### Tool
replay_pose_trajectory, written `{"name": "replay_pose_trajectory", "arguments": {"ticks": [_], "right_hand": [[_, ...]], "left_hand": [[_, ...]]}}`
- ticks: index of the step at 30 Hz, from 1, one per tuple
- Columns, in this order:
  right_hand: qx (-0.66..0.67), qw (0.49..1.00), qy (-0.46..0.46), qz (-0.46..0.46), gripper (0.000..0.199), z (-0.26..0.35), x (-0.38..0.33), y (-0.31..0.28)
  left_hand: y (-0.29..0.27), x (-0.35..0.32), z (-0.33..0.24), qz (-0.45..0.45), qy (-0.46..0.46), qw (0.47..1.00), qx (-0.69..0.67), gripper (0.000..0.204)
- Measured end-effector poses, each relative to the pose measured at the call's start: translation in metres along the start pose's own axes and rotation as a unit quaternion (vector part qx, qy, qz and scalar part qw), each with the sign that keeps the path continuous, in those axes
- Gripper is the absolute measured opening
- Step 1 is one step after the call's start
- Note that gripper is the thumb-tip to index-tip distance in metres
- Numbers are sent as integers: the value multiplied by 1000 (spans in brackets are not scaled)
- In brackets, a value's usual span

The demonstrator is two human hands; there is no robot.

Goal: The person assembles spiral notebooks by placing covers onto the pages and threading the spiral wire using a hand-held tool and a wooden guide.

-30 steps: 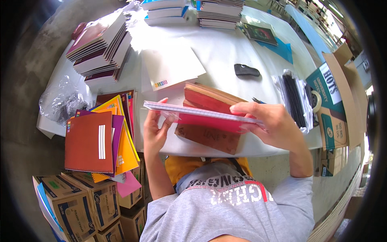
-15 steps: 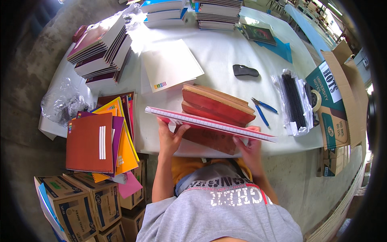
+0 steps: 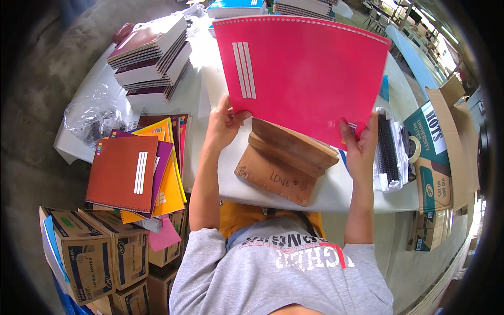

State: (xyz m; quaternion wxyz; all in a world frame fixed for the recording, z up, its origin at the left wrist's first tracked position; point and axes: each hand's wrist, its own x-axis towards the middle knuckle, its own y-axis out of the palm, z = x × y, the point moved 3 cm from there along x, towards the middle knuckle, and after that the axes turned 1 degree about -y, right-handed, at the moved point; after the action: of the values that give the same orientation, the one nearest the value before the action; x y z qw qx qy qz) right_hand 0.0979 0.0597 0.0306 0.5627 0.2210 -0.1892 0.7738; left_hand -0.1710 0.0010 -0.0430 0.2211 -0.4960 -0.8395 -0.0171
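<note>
A pink notebook (image 3: 304,79) is held up over the table, its cover toward me, with a row of punched holes along the far edge. My left hand (image 3: 223,125) grips its near left corner between thumb and fingers. At the near right corner my right hand (image 3: 359,142) is closed on it, thumb on the cover. Below the notebook a stepped wooden block (image 3: 283,165) with handwriting on it stands near the table's front edge. The notebook covers much of the table behind it.
Coloured notebooks (image 3: 123,170) overlap at the left over cardboard boxes (image 3: 86,257). Spiral-bound stacks (image 3: 152,58) stand at the far left, beyond a clear plastic bag (image 3: 94,118). On the right, black binding coils (image 3: 388,152) lie beside a tape roll (image 3: 415,148) and an open carton (image 3: 438,152).
Both hands have raised the pink notebook away from the wooden block and tipped it from nearly edge-on to cover facing me. The pliers and black object are now mostly hidden behind it.
</note>
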Motion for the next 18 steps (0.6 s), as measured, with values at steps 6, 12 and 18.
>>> {"name": "replay_pose_trajectory", "arguments": {"ticks": [6,12,18], "right_hand": [[-52,998,-21,24,27,-1,12,-3],[-67,997,-22,21,26,-4,12,-5],[-124,978,85,146,38,-47,-26,-32]], "left_hand": [[11,4,21,19,-34,995,-95,34],[12,9,29,53,-37,985,-158,35],[18,-28,81,46,-49,998,1,31]]}}
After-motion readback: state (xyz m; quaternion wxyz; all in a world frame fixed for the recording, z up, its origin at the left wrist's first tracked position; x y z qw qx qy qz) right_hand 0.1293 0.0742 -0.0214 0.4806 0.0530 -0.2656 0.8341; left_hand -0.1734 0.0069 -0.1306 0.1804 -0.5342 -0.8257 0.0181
